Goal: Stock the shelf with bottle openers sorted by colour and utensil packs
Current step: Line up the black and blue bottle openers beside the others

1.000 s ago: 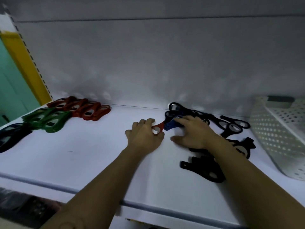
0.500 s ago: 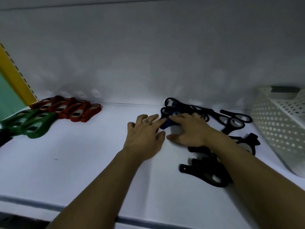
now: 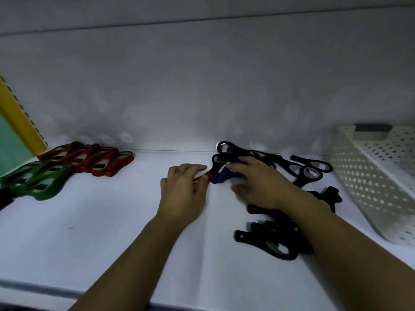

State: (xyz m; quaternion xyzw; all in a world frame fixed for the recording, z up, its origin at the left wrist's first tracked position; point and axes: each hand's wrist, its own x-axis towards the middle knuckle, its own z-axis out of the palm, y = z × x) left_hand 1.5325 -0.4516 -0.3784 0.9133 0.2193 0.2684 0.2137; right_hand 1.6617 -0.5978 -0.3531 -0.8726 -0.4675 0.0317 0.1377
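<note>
**A:** How far along is the stocking?

**B:** Partway, I'd say. On the white shelf (image 3: 112, 243) a pale holed basket (image 3: 370, 187) stands at the far right. Just left of it a loose heap of black openers (image 3: 269, 241) sprawls from the back wall toward the near edge, not lined up. At the far left a red row (image 3: 89, 162) lies neatly along the back. A green row (image 3: 38, 182) lies just nearer and further left.

**A:** So what's left?

**B:** The black heap needs ordering, and the stray colours in it need pulling out. No utensil packs show anywhere, so that part looks not begun.

**A:** And the hands?

**B:** Both arms reach in from the near edge. The hands are palm down, close together mid-shelf, at the left rim of the heap. The right hand (image 3: 258, 185) has fairly straight fingers and a thumb spread wide. It presses on a blue opener (image 3: 221, 176) that pokes out leftward from under the fingers. The left hand (image 3: 182, 194) has curled fingers and pinches a red opener (image 3: 208, 175) between thumb and fingertips. Only a small red tip shows, touching the blue one.

**A:** Where would that red one go?

**B:** Probably left, to the red row.
</note>
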